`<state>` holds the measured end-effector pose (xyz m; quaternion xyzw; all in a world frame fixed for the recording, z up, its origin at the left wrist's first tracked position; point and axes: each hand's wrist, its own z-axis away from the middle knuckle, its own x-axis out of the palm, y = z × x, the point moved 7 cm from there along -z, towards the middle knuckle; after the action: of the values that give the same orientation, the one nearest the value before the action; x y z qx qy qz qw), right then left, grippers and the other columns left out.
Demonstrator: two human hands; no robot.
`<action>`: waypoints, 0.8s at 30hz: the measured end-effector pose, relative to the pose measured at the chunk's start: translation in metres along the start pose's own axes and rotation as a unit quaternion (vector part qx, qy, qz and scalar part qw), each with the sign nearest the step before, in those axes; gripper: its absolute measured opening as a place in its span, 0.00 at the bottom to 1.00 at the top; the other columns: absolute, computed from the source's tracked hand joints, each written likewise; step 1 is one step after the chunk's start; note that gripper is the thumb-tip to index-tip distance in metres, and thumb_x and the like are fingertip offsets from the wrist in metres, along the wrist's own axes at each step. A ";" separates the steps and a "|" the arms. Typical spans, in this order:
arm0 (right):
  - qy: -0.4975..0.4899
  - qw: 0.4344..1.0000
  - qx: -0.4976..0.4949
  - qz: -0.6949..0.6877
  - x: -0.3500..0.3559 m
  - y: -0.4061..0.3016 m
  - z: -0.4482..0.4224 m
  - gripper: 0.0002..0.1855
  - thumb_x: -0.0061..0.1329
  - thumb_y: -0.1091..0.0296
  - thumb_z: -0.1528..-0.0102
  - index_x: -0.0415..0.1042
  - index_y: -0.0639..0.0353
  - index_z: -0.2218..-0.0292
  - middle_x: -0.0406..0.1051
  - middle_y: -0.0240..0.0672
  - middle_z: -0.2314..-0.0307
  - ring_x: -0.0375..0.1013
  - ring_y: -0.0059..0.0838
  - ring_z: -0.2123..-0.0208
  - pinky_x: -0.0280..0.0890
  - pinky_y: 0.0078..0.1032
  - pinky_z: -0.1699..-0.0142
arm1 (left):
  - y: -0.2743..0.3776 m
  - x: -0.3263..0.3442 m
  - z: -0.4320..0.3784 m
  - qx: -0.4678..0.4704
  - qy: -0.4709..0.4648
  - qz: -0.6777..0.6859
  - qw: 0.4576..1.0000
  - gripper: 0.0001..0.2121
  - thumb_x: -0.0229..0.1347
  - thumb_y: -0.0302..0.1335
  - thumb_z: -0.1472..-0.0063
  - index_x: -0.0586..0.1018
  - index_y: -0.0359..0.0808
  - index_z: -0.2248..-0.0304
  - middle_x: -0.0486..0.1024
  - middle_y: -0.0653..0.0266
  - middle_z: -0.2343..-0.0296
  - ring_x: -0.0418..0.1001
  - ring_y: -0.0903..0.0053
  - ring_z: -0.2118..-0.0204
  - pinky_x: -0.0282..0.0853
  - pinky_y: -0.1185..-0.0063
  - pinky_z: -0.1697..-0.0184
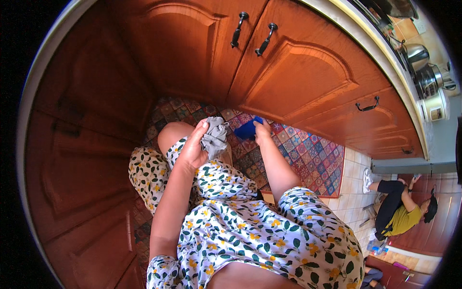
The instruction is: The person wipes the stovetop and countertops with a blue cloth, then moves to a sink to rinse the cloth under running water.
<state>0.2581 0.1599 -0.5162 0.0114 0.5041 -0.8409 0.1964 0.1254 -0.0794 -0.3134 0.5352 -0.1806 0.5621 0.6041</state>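
Note:
A crumpled grey cloth (215,135) is bunched in my left hand (195,146), above my bent knee. My right hand (262,130) grips a blue cloth (246,129) by its right end, low over the patterned floor mat (306,159). Just beyond both hands rise the brown wooden cabinet doors (288,76), which are closed. Two black handles, the left handle (239,30) and the right handle (266,39), sit near the seam between the doors.
More cabinet fronts (83,173) stand close on my left. A countertop edge (389,61) curves overhead, with a kettle (417,56) and a white container (435,106) on it. A seated person (400,213) is at the right, beyond the tiled floor (352,202); part of another person (371,278) shows below.

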 end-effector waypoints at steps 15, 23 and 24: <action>0.105 0.866 -0.441 -0.211 -0.084 -0.262 0.154 0.15 0.53 0.69 0.51 0.66 0.66 0.63 0.67 0.35 0.65 0.66 0.26 0.64 0.61 0.25 0.57 | -0.005 -0.002 -0.006 -0.021 0.056 -0.028 0.998 0.17 0.47 0.41 0.41 0.70 0.39 0.57 0.72 0.64 0.65 0.71 0.74 0.64 0.68 0.73 0.60; 0.243 0.744 -0.616 0.085 -0.032 -0.232 0.109 0.17 0.50 0.77 0.59 0.62 0.65 0.64 0.59 0.49 0.65 0.61 0.51 0.61 0.58 0.39 0.55 | 0.000 0.006 -0.001 -0.004 0.032 -0.022 0.999 0.21 0.46 0.44 0.41 0.70 0.38 0.55 0.72 0.64 0.63 0.71 0.73 0.62 0.67 0.72 0.58; 0.226 0.767 -0.590 0.115 -0.028 -0.216 0.098 0.17 0.50 0.77 0.59 0.62 0.64 0.65 0.60 0.49 0.65 0.62 0.51 0.61 0.58 0.39 0.55 | -0.002 0.004 -0.003 -0.010 0.028 -0.020 0.999 0.21 0.46 0.44 0.41 0.70 0.38 0.55 0.72 0.64 0.63 0.71 0.73 0.62 0.67 0.72 0.57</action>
<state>0.2272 0.1747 -0.2798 0.1410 0.9256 -0.3219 0.1406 0.1274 -0.0742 -0.3122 0.5169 -0.1584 0.5628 0.6252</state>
